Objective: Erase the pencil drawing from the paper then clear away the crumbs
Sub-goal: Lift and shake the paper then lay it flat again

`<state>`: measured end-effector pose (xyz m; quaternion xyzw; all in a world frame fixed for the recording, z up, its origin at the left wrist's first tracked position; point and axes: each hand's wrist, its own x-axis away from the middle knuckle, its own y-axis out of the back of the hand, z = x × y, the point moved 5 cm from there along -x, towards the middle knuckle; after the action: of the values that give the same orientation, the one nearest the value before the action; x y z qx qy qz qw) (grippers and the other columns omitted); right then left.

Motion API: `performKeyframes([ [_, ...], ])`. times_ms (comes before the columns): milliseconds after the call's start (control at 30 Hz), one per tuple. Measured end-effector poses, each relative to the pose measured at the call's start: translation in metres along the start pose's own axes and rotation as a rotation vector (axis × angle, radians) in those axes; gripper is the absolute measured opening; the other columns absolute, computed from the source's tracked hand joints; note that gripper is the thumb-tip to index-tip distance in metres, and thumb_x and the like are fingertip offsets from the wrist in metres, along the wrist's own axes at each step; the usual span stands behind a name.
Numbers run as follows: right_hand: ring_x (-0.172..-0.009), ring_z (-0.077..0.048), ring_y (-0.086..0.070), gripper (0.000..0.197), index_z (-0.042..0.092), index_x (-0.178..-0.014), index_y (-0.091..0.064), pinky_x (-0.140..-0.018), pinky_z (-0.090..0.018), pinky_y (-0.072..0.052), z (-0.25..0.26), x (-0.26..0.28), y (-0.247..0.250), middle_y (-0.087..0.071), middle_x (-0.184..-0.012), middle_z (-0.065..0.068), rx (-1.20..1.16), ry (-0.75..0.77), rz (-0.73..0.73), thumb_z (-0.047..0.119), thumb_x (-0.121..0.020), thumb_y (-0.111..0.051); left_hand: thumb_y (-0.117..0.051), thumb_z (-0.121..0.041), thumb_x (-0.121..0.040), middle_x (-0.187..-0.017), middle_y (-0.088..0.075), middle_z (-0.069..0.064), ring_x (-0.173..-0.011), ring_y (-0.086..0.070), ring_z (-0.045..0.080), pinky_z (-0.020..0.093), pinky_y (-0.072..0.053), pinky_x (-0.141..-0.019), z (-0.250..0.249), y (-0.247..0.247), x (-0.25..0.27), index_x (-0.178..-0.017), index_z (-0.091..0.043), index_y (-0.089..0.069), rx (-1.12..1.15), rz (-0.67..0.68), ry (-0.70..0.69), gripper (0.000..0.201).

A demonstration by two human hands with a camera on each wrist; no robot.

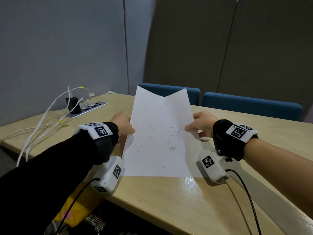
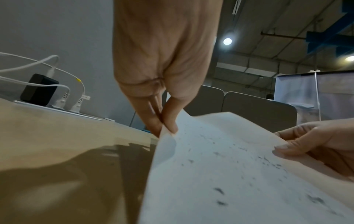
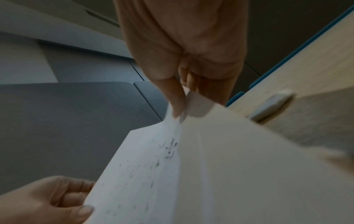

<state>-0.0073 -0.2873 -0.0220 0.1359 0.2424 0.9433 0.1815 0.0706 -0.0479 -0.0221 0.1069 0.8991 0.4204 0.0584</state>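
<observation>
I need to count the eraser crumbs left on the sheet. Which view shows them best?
The head view: the crumbs lie sharp across the whole paper. The left wrist view shows them close but blurred; the right wrist view shows only a dim, blurred patch.

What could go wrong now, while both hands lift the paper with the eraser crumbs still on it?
1. The paper sags into a trough and tilts toward the person; crumbs may slide off its near edge onto the table.
2. The left hand and right hand only pinch the side edges; a slip could scatter everything.
3. Crumbs could land near the eraser.
</observation>
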Motion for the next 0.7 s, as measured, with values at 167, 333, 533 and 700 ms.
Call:
performKeyframes([
  [167,-0.098,-0.028,-0.054,0.034,0.009,-0.114,-0.058,-0.081,-0.04,-0.048,0.013,0.003,0.003,-0.059,-0.106,-0.008,-0.026,0.046,-0.038,-0.001,-0.082,-0.065,-0.063,0.0,-0.085,-0.103,-0.069,0.015,-0.098,-0.064,0.031,0.037,-0.053,-0.085,-0.007,0.007,0.0,-0.103,0.001,-0.066,0.118,-0.134,-0.057,0.019],
  [333,-0.097,-0.025,-0.053,0.03,0.006,-0.114,-0.059,-0.081,-0.036,-0.047,0.031,0.007,0.005,-0.058,-0.104,-0.005,-0.037,0.156,-0.107,0.003,-0.084,-0.064,-0.062,-0.003,-0.086,-0.108,-0.068,0.014,-0.103,-0.061,0.03,0.03,-0.045,-0.079,-0.013,0.015,0.002,-0.108,-0.001,-0.064,0.172,-0.273,-0.115,0.022],
  [533,-0.088,-0.018,-0.056,0.027,0.006,-0.116,-0.061,-0.075,-0.029,-0.045,0.044,0.01,-0.001,-0.061,-0.102,-0.001,-0.074,0.349,-0.209,0.007,-0.089,-0.059,-0.06,-0.001,-0.087,-0.1,-0.068,0.011,-0.093,-0.062,0.024,0.025,-0.042,-0.075,-0.017,0.027,0.004,-0.109,-0.004,-0.06,0.328,-0.43,-0.175,0.023],
  [700,-0.08,-0.01,-0.058,0.026,0.008,-0.116,-0.06,-0.076,-0.027,-0.047,0.055,0.018,-0.002,-0.06,-0.098,0.002,-0.21,0.461,-0.257,0.01,-0.091,-0.057,-0.058,-0.004,-0.089,-0.085,-0.057,-0.002,-0.081,-0.054,0.016,0.025,-0.039,-0.07,-0.022,0.038,0.007,-0.112,-0.006,-0.054,0.431,-0.559,-0.24,0.023],
])
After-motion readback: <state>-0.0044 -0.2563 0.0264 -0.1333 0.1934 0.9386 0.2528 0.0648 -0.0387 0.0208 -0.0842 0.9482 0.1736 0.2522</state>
